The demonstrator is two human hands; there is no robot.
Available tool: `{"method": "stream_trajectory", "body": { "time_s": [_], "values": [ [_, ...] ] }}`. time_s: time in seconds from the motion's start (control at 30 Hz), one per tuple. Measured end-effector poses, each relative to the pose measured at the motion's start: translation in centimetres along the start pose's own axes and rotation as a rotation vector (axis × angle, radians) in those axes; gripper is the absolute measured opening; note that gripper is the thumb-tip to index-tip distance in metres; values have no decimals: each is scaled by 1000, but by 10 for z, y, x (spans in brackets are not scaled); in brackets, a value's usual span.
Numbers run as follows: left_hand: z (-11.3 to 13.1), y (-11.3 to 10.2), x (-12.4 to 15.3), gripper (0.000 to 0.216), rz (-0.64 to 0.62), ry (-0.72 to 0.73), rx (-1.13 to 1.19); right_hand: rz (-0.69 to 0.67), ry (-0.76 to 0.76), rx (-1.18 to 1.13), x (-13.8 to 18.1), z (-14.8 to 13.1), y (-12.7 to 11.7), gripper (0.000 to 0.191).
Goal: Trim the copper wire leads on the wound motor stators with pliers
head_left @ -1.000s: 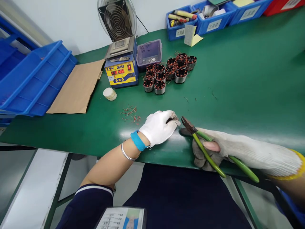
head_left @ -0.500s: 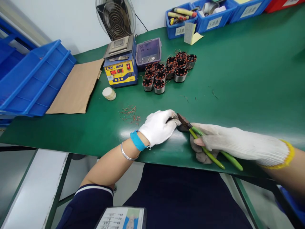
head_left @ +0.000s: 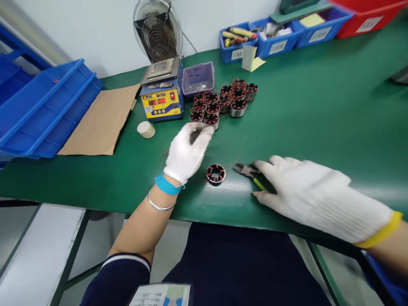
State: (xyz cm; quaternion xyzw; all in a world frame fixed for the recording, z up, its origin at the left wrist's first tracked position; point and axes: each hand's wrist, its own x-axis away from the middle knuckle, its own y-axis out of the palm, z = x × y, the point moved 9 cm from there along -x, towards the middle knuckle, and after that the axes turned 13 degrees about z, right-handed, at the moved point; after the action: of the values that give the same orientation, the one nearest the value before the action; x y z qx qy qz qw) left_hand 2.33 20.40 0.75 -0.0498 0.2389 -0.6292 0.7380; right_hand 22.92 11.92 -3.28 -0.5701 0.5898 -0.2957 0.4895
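My left hand (head_left: 186,153), in a white glove with a blue cuff, hovers above the green table (head_left: 318,106) with its fingers loosely extended and nothing visible in them. It is stretched toward a cluster of several copper-wound stators (head_left: 223,102). One single stator (head_left: 216,174) sits on the table just right of that wrist. My right hand (head_left: 302,191), in a knitted glove, lies flat with spread fingers over green-handled cutters (head_left: 247,171). The cutters' jaws poke out toward the single stator.
A blue-and-yellow solder pot (head_left: 162,100) with a fan (head_left: 157,29) behind it stands at the back. Beside it is a purple tray (head_left: 197,78). Cardboard (head_left: 102,121), a tape roll (head_left: 145,129) and blue crates (head_left: 41,110) lie left. Blue bins (head_left: 280,36) line the far edge. Cut wire bits (head_left: 165,152) are scattered.
My left hand let go of the stator, which now sits on the table, and rose toward the cluster. My right hand laid the cutters down and flattened over them.
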Motion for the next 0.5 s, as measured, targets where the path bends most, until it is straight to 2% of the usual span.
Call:
{"method": "stream_trajectory", "body": {
  "time_s": [0.07, 0.13, 0.2, 0.33, 0.5],
  "values": [
    [-3, -5, -6, 30, 52, -9, -10, -2, -117, 143, -10, -33, -1, 50],
    [-8, -8, -9, 34, 96, -27, -58, -80, -269, 80, -20, -73, 9, 46],
    [-14, -8, -12, 35, 121, -50, -107, -115, -306, 74, -31, -93, 18, 40],
    [-25, -1, -15, 37, 93, -90, -117, -153, -331, 61, -38, -102, 32, 36],
    [-26, 3, -13, 39, 70, -109, -90, -158, -316, 10, -36, -106, 33, 39]
  ]
}}
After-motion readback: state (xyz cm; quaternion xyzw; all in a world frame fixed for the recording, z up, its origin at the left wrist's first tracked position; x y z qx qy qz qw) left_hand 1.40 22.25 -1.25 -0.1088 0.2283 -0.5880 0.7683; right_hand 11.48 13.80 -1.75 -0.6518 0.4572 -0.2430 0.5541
